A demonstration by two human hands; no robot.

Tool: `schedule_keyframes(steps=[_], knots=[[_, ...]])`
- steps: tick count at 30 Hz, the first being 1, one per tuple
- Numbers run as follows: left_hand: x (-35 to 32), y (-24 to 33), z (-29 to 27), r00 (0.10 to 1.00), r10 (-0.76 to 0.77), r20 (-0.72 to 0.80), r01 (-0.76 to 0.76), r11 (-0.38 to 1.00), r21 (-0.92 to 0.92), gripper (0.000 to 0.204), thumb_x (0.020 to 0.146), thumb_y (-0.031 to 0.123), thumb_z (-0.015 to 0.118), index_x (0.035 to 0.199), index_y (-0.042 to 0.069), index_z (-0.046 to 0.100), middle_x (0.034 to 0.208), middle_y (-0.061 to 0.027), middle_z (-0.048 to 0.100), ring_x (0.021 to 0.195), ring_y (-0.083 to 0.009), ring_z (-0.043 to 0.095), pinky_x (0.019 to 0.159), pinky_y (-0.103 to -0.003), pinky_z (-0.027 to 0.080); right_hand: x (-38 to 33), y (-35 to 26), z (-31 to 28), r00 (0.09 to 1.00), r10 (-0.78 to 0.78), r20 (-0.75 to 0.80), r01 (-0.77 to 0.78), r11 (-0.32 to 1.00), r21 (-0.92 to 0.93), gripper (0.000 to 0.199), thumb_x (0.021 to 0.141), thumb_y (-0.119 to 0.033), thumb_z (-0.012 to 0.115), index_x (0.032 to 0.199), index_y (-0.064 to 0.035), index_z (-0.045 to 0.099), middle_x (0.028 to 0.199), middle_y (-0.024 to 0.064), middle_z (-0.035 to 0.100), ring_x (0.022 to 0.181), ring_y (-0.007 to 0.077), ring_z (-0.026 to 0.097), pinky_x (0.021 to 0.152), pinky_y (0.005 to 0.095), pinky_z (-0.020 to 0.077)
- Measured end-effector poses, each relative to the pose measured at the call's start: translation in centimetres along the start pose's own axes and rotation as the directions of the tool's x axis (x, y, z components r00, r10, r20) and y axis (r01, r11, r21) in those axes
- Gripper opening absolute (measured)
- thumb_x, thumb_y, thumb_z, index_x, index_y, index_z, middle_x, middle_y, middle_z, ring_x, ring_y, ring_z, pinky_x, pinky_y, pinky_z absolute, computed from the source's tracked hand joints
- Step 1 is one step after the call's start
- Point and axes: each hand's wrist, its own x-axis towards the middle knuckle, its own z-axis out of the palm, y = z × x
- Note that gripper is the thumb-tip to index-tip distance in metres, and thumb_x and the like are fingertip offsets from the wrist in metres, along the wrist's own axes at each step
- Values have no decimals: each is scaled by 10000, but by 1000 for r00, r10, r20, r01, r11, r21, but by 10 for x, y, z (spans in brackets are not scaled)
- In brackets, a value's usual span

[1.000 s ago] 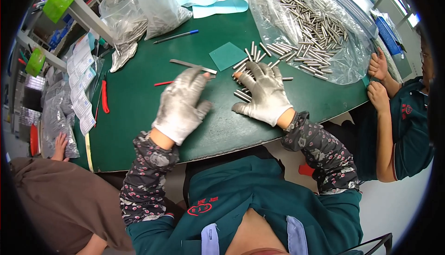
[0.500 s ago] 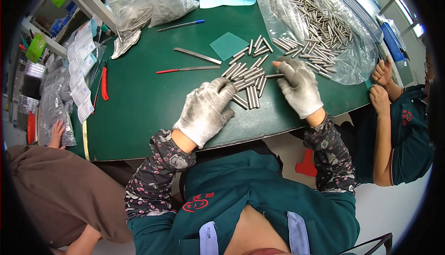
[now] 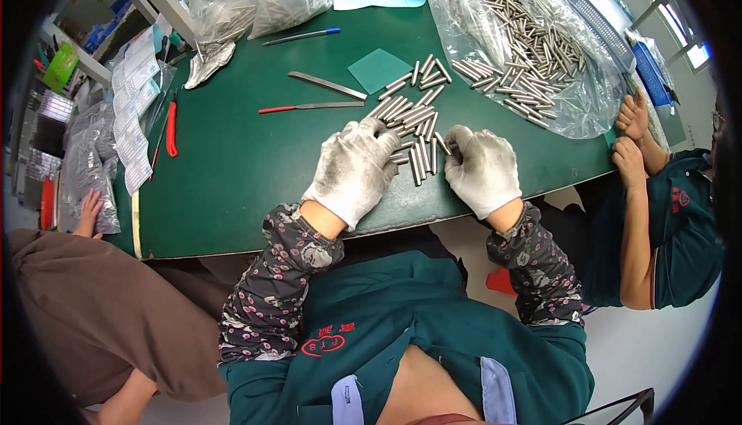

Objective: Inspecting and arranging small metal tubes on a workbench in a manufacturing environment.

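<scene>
A loose pile of short, smooth metal pins [image 3: 414,118] lies on the green work table [image 3: 224,185] between my two hands, both in pale work gloves with grey smudges. My left hand [image 3: 352,171] rests at the left side of the pile, fingers curled. Ends of metal pins [image 3: 399,159] stick out at its thumb and fingertips. Just right of the pile, my right hand [image 3: 484,170] is closed, its fingertips at the end of a tilted metal pin [image 3: 442,144]. The palms and part of the fingers are hidden.
A clear bag [image 3: 599,108] spills many pins at the right. Beyond the pile lie a green square sheet [image 3: 379,70], a flat metal strip [image 3: 326,85], a red-handled file [image 3: 309,107] and a pen [image 3: 301,36]. People sit on both sides; one person's hands [image 3: 632,139] are at the right edge.
My right hand has come down and left, nearer the table's front edge, and its fingers have curled in. My left hand has shifted slightly right, closer against the pins.
</scene>
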Motion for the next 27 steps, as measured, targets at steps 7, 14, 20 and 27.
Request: schedule_keyframes(steps=[7,14,20,27], knots=[[-10,-1,-2,999,-5,-52,5,1000,-3,237,657,129,682,874,79,601,905,-100,564,847,-286,556,734,-382,467,0,-5,-11,996,32,88,-41,994,100,197,692,-235,596,792,-70,558,679,112,584,725,291,581,673,418,443],[-11,2,0,993,-91,-79,99,990,105,173,675,173,645,801,67,592,823,-96,557,810,-276,561,702,-391,470,2,-4,-9,995,33,99,-40,997,68,152,709,-186,551,806,-69,552,687,118,589,728,306,582,663,436,450],[-6,13,-1,983,-170,-65,181,959,220,186,689,222,642,763,60,590,815,-93,561,804,-265,569,698,-386,475,2,6,2,997,56,55,-62,992,111,140,718,-122,523,850,-99,561,703,113,596,712,313,581,656,429,457],[-8,18,-7,966,-256,36,247,956,161,341,671,333,686,847,54,600,872,-105,570,845,-276,571,728,-393,474,-1,23,-6,991,47,124,-44,999,-27,108,714,-107,538,811,-120,583,698,86,580,713,300,575,643,414,461]])
